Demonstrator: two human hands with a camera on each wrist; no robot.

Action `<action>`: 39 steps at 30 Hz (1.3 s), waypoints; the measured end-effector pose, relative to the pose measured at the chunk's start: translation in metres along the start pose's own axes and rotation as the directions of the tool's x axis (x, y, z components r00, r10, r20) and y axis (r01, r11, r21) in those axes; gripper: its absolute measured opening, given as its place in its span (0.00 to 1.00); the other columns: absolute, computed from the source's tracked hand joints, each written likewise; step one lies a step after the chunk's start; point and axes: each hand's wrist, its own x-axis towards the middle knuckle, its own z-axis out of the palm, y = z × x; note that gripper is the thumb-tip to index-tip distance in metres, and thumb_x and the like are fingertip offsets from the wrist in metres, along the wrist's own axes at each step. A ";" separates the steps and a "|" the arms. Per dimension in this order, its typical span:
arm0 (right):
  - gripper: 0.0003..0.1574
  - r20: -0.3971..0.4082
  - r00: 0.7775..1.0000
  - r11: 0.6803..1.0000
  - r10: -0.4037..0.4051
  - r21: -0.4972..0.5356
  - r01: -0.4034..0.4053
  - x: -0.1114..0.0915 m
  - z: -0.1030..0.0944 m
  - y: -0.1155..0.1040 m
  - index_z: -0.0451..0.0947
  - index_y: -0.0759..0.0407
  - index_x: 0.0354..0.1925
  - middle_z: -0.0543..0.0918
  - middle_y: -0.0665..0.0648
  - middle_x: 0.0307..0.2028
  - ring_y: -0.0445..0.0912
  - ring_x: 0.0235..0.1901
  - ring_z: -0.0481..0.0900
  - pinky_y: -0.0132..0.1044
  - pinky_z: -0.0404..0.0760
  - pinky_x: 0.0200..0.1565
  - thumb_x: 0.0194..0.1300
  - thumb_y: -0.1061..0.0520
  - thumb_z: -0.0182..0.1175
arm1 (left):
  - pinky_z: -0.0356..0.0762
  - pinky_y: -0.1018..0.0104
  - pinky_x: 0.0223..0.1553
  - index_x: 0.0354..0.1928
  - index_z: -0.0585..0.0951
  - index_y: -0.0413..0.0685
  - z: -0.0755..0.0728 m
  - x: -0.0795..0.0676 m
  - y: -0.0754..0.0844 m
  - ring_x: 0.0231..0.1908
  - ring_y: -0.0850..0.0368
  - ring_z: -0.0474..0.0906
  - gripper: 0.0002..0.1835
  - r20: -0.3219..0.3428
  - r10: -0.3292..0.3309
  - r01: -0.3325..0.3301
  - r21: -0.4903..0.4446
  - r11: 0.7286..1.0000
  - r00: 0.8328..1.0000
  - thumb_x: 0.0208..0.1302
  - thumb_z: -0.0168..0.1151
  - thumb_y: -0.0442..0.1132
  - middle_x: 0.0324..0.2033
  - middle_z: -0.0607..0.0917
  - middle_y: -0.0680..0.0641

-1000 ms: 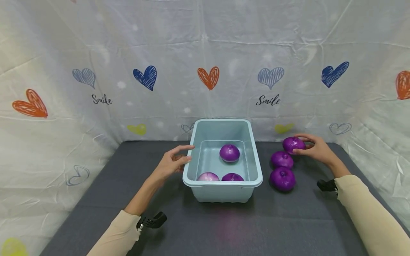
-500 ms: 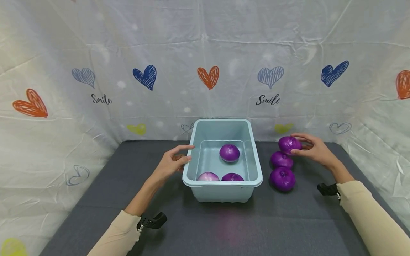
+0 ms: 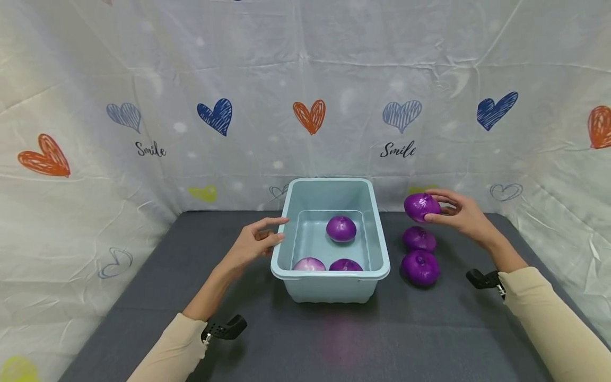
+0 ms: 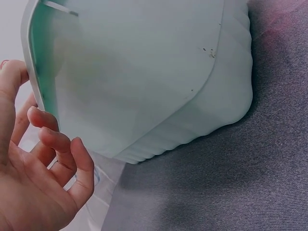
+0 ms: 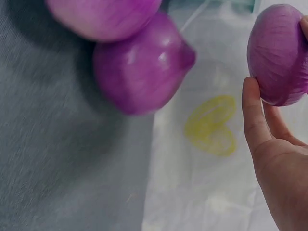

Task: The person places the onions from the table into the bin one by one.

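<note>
In the head view, my right hand point(image 3: 458, 216) holds a red onion point(image 3: 419, 207) between thumb and fingers, raised above the others. Below it, two red onions, a farther one point(image 3: 419, 239) and a nearer one point(image 3: 420, 267), sit close together on the table. My left hand point(image 3: 253, 241) rests its thumb and index fingertips on the left rim of a light blue plastic basin point(image 3: 329, 289). The left wrist view shows its other fingers point(image 4: 82, 168) loosely bent, off the wall. Inside the basin lie a purple onion point(image 3: 341, 229), a paler one point(image 3: 309, 263) and another point(image 3: 346, 264), the front two partly hidden.
A dark grey cloth covers the table point(image 3: 305, 339). Behind it hangs a pale curtain point(image 3: 258, 143) printed with hearts and "Smile", which also closes in both sides. The basin's right wall stands between the loose onions and the basin's inside.
The red onion in my right hand has risen off the table and moved left, away from the two beside it. My left hand and the basin have stayed in place.
</note>
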 end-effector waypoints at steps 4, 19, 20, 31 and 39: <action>0.36 0.016 1.000 1.000 -0.018 0.024 0.017 0.004 0.007 -0.010 0.72 0.59 0.69 0.74 0.62 0.63 0.49 0.54 0.79 0.33 0.79 0.49 0.66 0.62 0.70 | 0.71 0.58 0.33 0.68 0.78 0.51 -0.001 -0.001 0.000 0.26 0.41 0.63 0.24 0.005 0.003 -0.003 -0.012 1.000 1.000 0.73 0.65 0.42 0.25 0.71 0.35; 0.37 0.106 0.988 0.990 -0.111 0.101 0.101 0.022 0.035 -0.040 0.72 0.60 0.69 0.74 0.62 0.64 0.52 0.59 0.77 0.37 0.79 0.51 0.65 0.66 0.70 | 0.76 0.58 0.35 0.69 0.77 0.50 -0.001 -0.001 0.004 0.24 0.54 0.70 0.25 0.015 -0.035 0.036 -0.028 0.999 0.999 0.72 0.65 0.42 0.28 0.82 0.42; 0.37 0.110 0.987 0.989 -0.117 0.105 0.106 0.024 0.038 -0.042 0.72 0.60 0.69 0.74 0.62 0.64 0.52 0.58 0.77 0.38 0.79 0.51 0.64 0.66 0.70 | 0.75 0.57 0.35 0.69 0.77 0.50 -0.001 -0.001 0.004 0.24 0.54 0.70 0.25 0.015 -0.037 0.038 -0.027 0.999 0.999 0.72 0.65 0.42 0.28 0.82 0.42; 0.40 0.171 0.970 0.980 -0.171 0.131 0.149 0.042 0.062 -0.063 0.71 0.61 0.71 0.75 0.58 0.64 0.55 0.61 0.74 0.42 0.75 0.58 0.63 0.64 0.72 | 0.75 0.59 0.34 0.69 0.77 0.50 -0.001 -0.001 0.005 0.24 0.50 0.70 0.24 0.007 -0.020 0.020 -0.007 1.000 1.000 0.73 0.64 0.41 0.26 0.78 0.38; 0.40 0.230 0.945 0.965 -0.233 0.175 0.196 0.052 0.080 -0.071 0.71 0.63 0.70 0.73 0.59 0.67 0.54 0.65 0.71 0.53 0.68 0.63 0.62 0.67 0.72 | 0.77 0.58 0.35 0.69 0.77 0.51 0.000 -0.002 0.003 0.24 0.53 0.72 0.25 0.005 -0.036 0.036 -0.037 0.999 0.999 0.73 0.65 0.42 0.28 0.81 0.41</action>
